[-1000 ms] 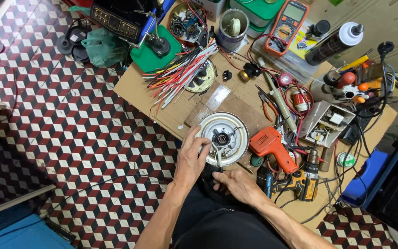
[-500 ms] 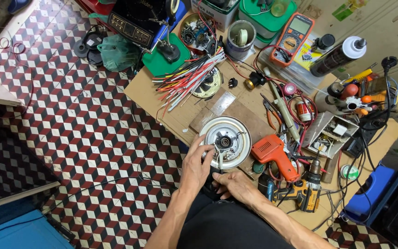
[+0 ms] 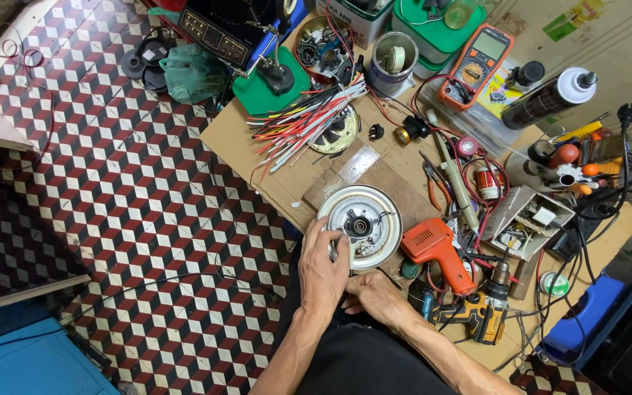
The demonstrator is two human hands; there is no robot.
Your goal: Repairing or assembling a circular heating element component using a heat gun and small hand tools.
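Head view: left hand (image 3: 323, 269) closed in a grip on the near-left rim of the round white motor housing (image 3: 360, 226), lying flat at the worktop (image 3: 243, 143) front edge. Right hand (image 3: 374, 292) just below it; grip state cannot be told. Orange glue gun (image 3: 439, 252) just beside the housing.

round motor housing (image 3: 363, 223) — near rim hidden under hands | right hand (image 3: 374, 292) — fingertips out of sight
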